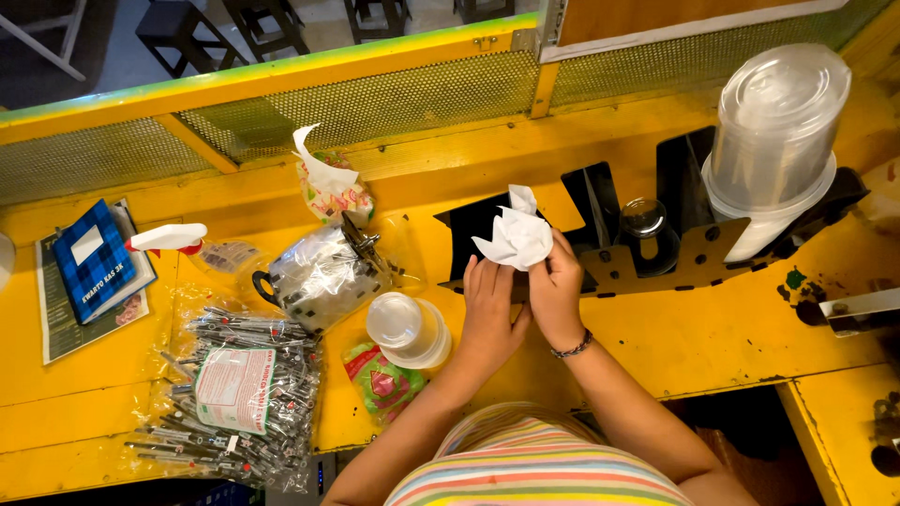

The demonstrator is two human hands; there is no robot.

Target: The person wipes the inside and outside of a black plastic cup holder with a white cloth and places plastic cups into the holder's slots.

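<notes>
My right hand (557, 290) pinches a crumpled white paper napkin (516, 234) just in front of a black slotted holder (656, 258) on the yellow counter (675, 337). Pressed against it from the left, my left hand (489, 305) has its fingers stretched up to the napkin's lower edge. A small stack of clear plastic cups (408, 330) lies on its side to the left of my hands.
A tall stack of clear lidded containers (773, 141) leans in the holder at right, next to a small glass jar (645, 225). On the left lie a bag of wrapped cutlery (234, 394), a shiny foil bag (323, 276), a spray bottle (173, 239) and a blue notebook (92, 258).
</notes>
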